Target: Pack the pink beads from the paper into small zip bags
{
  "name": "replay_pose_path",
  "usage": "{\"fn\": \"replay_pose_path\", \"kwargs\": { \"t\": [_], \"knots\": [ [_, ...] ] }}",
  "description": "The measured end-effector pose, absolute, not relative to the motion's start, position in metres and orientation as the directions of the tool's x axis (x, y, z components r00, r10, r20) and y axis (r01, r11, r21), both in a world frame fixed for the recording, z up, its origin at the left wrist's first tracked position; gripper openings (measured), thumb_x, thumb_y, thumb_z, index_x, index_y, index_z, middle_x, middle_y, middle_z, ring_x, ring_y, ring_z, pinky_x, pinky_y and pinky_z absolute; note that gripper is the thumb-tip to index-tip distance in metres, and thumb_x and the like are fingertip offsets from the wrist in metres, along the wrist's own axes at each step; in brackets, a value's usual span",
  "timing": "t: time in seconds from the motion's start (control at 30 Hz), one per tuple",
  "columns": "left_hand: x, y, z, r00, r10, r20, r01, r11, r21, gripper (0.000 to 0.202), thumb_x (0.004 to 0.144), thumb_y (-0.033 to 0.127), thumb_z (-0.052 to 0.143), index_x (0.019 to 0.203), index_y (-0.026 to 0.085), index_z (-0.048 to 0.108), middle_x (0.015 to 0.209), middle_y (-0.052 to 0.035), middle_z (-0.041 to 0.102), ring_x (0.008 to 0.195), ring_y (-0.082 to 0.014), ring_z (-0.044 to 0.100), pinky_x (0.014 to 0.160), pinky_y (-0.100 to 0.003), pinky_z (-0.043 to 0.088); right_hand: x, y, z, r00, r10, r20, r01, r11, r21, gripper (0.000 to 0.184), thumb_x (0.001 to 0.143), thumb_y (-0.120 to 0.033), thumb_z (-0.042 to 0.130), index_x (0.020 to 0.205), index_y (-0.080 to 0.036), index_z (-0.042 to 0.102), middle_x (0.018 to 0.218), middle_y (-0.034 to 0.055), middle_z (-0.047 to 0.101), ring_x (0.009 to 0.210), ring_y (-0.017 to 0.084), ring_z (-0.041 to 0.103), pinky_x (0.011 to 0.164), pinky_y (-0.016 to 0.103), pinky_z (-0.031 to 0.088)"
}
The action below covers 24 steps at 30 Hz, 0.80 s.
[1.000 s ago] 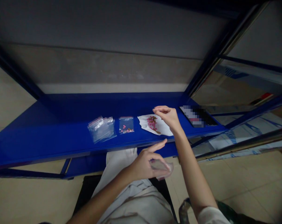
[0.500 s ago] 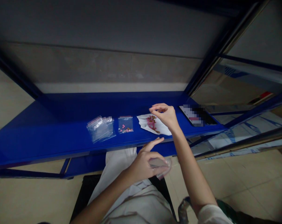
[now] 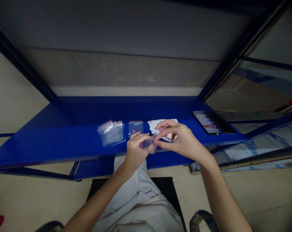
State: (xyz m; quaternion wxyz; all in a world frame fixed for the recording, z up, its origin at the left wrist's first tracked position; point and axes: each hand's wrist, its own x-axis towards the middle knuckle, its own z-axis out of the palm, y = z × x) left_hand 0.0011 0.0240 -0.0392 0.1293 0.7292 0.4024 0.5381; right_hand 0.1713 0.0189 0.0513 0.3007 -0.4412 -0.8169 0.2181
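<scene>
My left hand [image 3: 136, 151] and my right hand [image 3: 182, 140] meet just above the front edge of a blue metal shelf [image 3: 51, 143]. Between them is a small clear zip bag [image 3: 147, 145] with pink beads inside. My left fingers grip its lower part, and my right fingertips pinch its upper edge. Behind my right fingers lies a crumpled white paper [image 3: 163, 125], mostly hidden, with pink beads [image 3: 161, 129] showing on it. To the left stand a clear zip bag with pink beads [image 3: 135, 127] and a stack of empty-looking clear zip bags [image 3: 111, 132].
A phone [image 3: 213, 122] with a blurred screen lies on the shelf to the right. Blue uprights frame the shelf, with shiny plastic sheeting at the right. Below are my light-clothed lap, a black seat [image 3: 128, 187] and a tiled floor [image 3: 257, 193].
My right hand has moved left and down from above the paper. My left hand has risen to the shelf edge with the bag, and both hands now hold it.
</scene>
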Motion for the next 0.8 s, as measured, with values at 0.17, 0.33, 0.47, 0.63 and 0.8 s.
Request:
{"fn": "replay_pose_path", "kwargs": {
  "t": [0.17,0.33,0.47,0.63,0.8],
  "knots": [
    [0.002,0.027,-0.036,0.089,0.746,0.66,0.482,-0.612,0.627,0.006,0.069,0.022,0.07,0.075,0.021,0.07,0.077,-0.0035,0.075,0.074,-0.0205,0.069,0.089,-0.042,0.047,0.167,0.02,0.047,-0.412,0.869,0.275,0.733,0.495,-0.466,0.01,0.079,-0.033,0.065,0.081,-0.031,0.075,0.106,0.0001,0.065,0.091,0.017,0.063,0.066,0.025,0.046],
    [-0.004,0.028,-0.024,0.223,0.919,0.325,0.229,-0.373,0.899,0.02,0.07,0.035,0.071,0.08,0.017,0.073,0.074,-0.0039,0.073,0.07,-0.0194,0.067,0.075,-0.032,0.051,0.169,0.02,0.048,-0.462,0.85,0.253,0.666,0.521,-0.534,0.024,0.089,-0.034,0.051,0.086,-0.028,0.074,0.114,0.0028,0.064,0.104,0.021,0.059,0.078,0.029,0.046],
    [-0.009,0.029,-0.015,0.409,0.909,0.086,-0.067,-0.064,0.996,0.043,0.08,0.052,0.054,0.09,0.015,0.073,0.087,-0.009,0.075,0.08,-0.0219,0.069,0.071,-0.031,0.053,0.169,0.026,0.049,-0.466,0.843,0.268,0.559,0.515,-0.65,0.023,0.088,-0.035,0.053,0.083,-0.023,0.072,0.11,0.0051,0.064,0.1,0.02,0.06,0.083,0.03,0.046],
    [-0.01,0.03,-0.009,0.494,0.868,0.06,-0.151,0.017,0.988,0.061,0.084,0.061,0.039,0.077,0.011,0.074,0.08,-0.0114,0.074,0.079,-0.0232,0.07,0.078,-0.035,0.053,0.165,0.031,0.049,-0.493,0.824,0.279,0.498,0.531,-0.686,0.018,0.086,-0.031,0.057,0.079,-0.02,0.069,0.099,0.0044,0.066,0.092,0.016,0.061,0.079,0.026,0.046],
    [-0.013,0.031,-0.011,0.54,0.841,0.047,-0.098,0.008,0.995,0.056,0.079,0.062,0.047,0.083,0.013,0.074,0.08,-0.0085,0.074,0.079,-0.0221,0.069,0.075,-0.032,0.053,0.163,0.028,0.048,-0.607,0.77,0.196,0.468,0.546,-0.695,0.017,0.083,-0.034,0.06,0.08,-0.02,0.069,0.103,0.0043,0.064,0.09,0.016,0.06,0.075,0.025,0.046]
  ]
}}
